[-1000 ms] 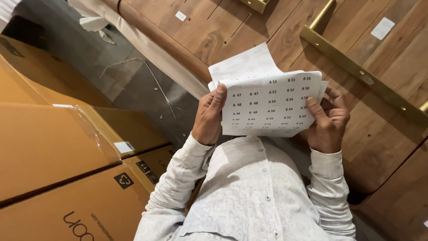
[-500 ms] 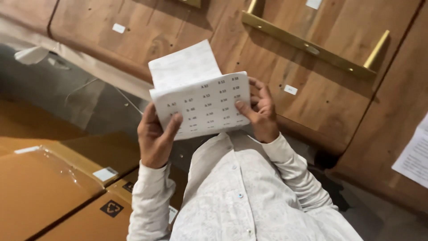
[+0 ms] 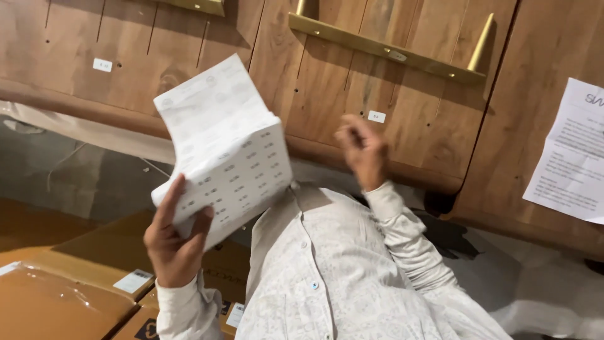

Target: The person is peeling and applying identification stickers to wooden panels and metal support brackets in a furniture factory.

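My left hand [image 3: 173, 242] grips the lower corner of a white sheet of small printed labels [image 3: 229, 167]. The sheet is folded and bends upward in front of my chest. My right hand [image 3: 362, 151] is off the sheet and raised before a wooden panel [image 3: 327, 82]. Its fingers are bunched together and blurred, and I see nothing between them. It hovers just below a small white sticker [image 3: 376, 116] on that panel. My pale patterned shirt [image 3: 340, 277] fills the lower middle.
A brass bar handle [image 3: 390, 50] is mounted on the wooden panel. Another small sticker [image 3: 102, 65] sits on the panel to the left. A printed paper sheet [image 3: 569, 154] lies on the wood at right. Brown cardboard boxes [image 3: 69, 283] with labels are stacked at lower left.
My right hand has let go of the label sheet and risen toward the wooden panel. The left hand now holds the sheet alone, and the view has shifted along the panels.
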